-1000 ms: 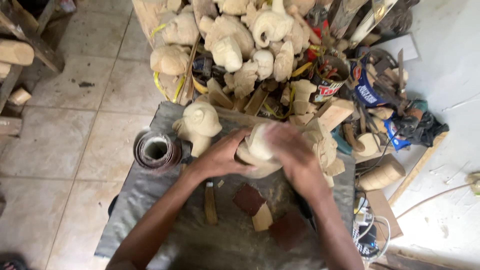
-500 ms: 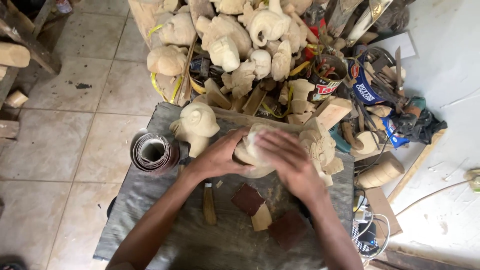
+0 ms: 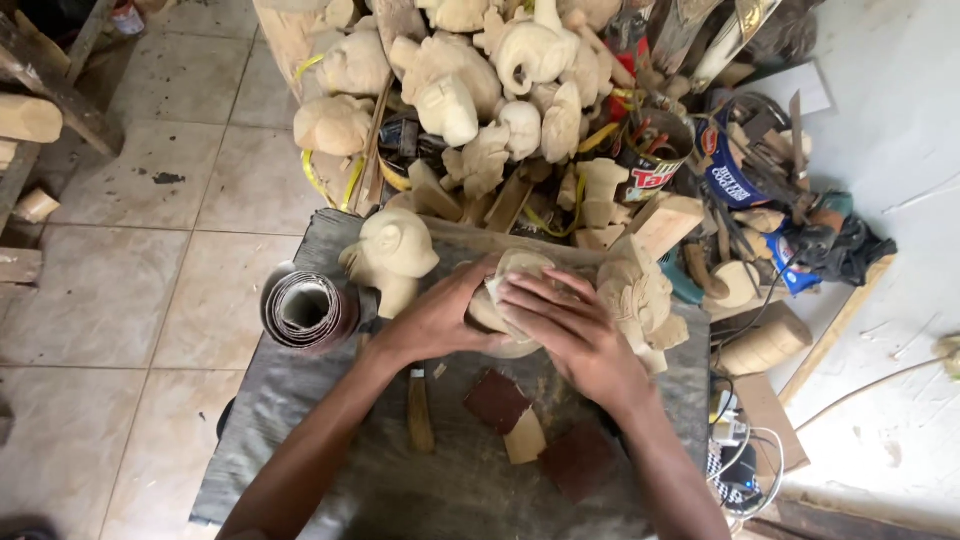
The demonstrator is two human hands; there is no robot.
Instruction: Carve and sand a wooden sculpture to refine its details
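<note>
A pale wooden carving (image 3: 518, 268) rests on the grey work surface (image 3: 300, 420). My left hand (image 3: 440, 318) grips its left side. My right hand (image 3: 568, 330) lies over its top, fingers pressing a small light piece, likely sandpaper, against the wood. Much of the carving is hidden under both hands. A carved bird-like head (image 3: 392, 252) stands just left of my left hand. Another carved figure (image 3: 640, 295) sits right of my right hand.
A roll of sandpaper (image 3: 305, 310) lies at the table's left edge. Dark sandpaper scraps (image 3: 497, 400) and a wooden-handled tool (image 3: 419, 412) lie near my forearms. Several unfinished carvings (image 3: 450, 90) are piled behind, with cans (image 3: 655, 165) of tools and cables (image 3: 745, 460) at right.
Both hands have shifted slightly on the carving, the right hand sliding across its top. The carving stays in the same place on the table.
</note>
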